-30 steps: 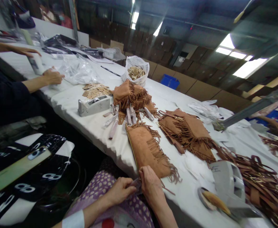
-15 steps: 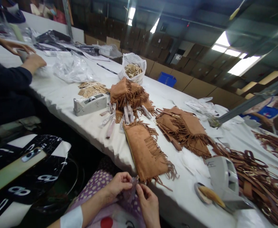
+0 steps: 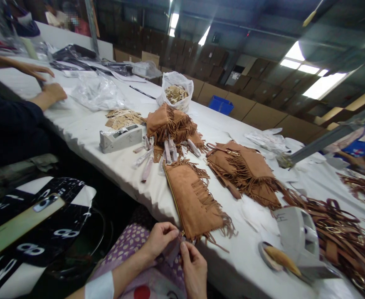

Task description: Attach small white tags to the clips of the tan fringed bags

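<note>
A brown fringed pouch [image 3: 193,199] lies at the table's front edge, its gold zipper running down the left side to a corner near my hands. My left hand [image 3: 162,241] pinches a small translucent plastic wrap [image 3: 172,251] just below that zipper end. On its other side my right hand [image 3: 195,268] has thumb and fingers closed on the same wrap. Whatever the plastic covers is too small and blurred to make out. Behind the pouch sits a pile of similar fringed pouches [image 3: 170,122], with plastic-wrapped strips [image 3: 170,149] hanging from it.
Grey tape dispensers stand left [image 3: 122,138] and right [image 3: 297,232]. More fringed pouches [image 3: 247,166] and brown straps [image 3: 335,228] lie to the right. A white bag of tan pieces [image 3: 176,93] is at the back. A co-worker's hands [image 3: 50,87] are at left, above a phone [image 3: 23,224].
My left hand has turned slightly and risen a little toward the zipper end. The plastic between my hands shows less now. The co-worker's hands have shifted; the view has moved slightly.
</note>
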Tool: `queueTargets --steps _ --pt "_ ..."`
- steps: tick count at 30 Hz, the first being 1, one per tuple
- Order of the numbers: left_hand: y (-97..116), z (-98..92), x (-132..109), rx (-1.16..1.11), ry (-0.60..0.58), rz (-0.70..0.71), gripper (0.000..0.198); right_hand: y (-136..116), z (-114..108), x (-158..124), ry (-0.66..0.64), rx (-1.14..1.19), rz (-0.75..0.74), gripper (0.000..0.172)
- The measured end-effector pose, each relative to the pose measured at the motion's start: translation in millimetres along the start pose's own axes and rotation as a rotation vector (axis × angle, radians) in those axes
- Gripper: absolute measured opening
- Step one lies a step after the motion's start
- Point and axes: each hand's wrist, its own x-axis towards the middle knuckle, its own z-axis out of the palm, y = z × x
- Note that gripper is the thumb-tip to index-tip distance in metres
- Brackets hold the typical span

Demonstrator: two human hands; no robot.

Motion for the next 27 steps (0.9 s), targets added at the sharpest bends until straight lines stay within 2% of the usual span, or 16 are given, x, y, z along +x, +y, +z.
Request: queueTargets --steps 3,6,12,16,18,21,24,27 --pt "11 2.6 -1 0.244 0.067 0.188 0.019 3 4 2 0.058 0.009 0.006 0.052" --pt "18 6.8 -1 0.369 0.102 0.272 0.019 13 6 7 0.096 0.065 0.045 0.058" --pt "10 9.9 7 0.268 0.095 0.133 0.027 31 6 11 0.117 0.191 0.11 0.065" --pt "3 5.7 7 0.075 -0.037 -0.042 0.026 22 4 4 0.046 0.17 0.083 0.06" --pt "5 4.0 6 0.062 -0.032 -0.059 0.021 15 2 0 0.014 0.114 0.06 0.056" --pt "12 3.1 4 0.197 0.03 0.045 0.016 8 -5 -3 0.069 -0.023 -0.012 0.052" --pt "20 3.5 1 0.299 0.039 0.122 0.017 6 -12 -3 0.173 -0.175 -0.188 0.043" --pt "22 4.0 0 0.296 0.03 0.123 0.017 3 -14 2 0.136 -0.275 -0.381 0.035"
